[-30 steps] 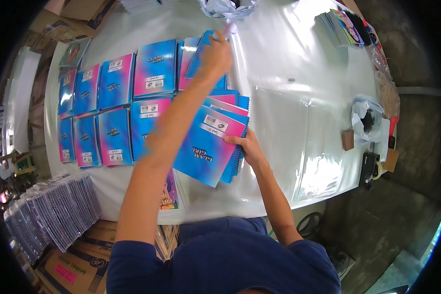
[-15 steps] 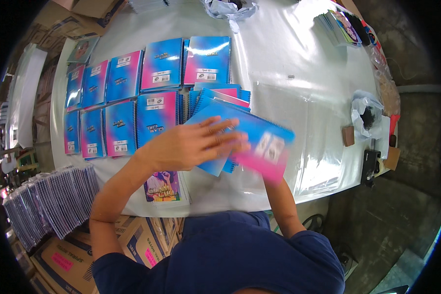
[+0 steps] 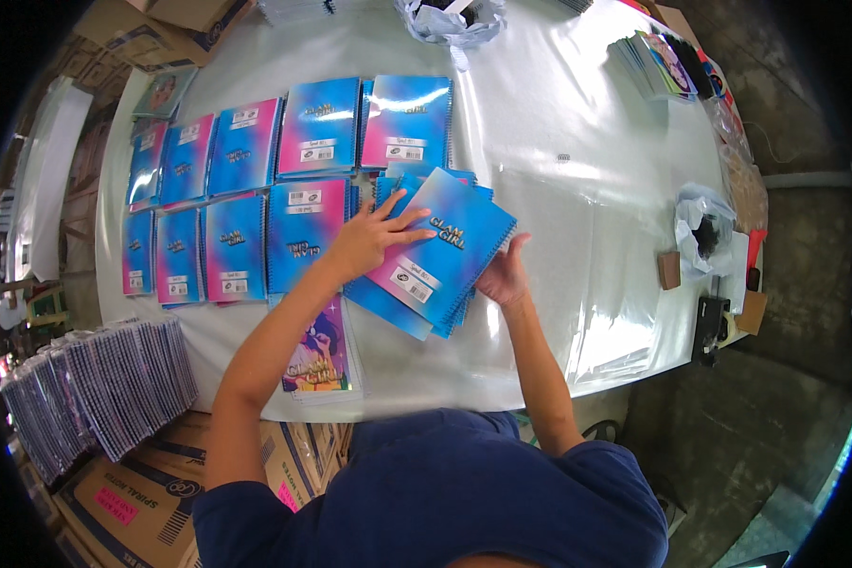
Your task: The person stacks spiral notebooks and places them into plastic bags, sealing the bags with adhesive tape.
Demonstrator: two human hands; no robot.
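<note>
A loose stack of blue-and-pink spiral notebooks lies fanned out in front of me, its top spiral notebook (image 3: 454, 270) set at a slant with the coil along its right edge. My left hand (image 3: 374, 237) rests on the left side of this stack, fingers spread and flat over the covers. At the coil edge, my right hand (image 3: 505, 273) grips the notebook, thumb up and the other fingers hidden beneath. Neat rows of matching notebooks (image 3: 235, 248) fill the table to the left. Below my left forearm sits a purple sheet with a colourful drawing (image 3: 317, 355), partly covered by the arm.
Many wrapped notebooks (image 3: 104, 393) stand packed at the lower left, above cardboard boxes (image 3: 133, 502). A bag with dark contents (image 3: 703, 232), a small brown block (image 3: 669, 270) and a black device (image 3: 710, 327) lie at the right edge. Another bag (image 3: 454, 24) is at the far side.
The blurred notebook has turned and come down onto the stack, its face now upright to me. My right hand has come into sight at its coil edge; my left hand has moved slightly left.
</note>
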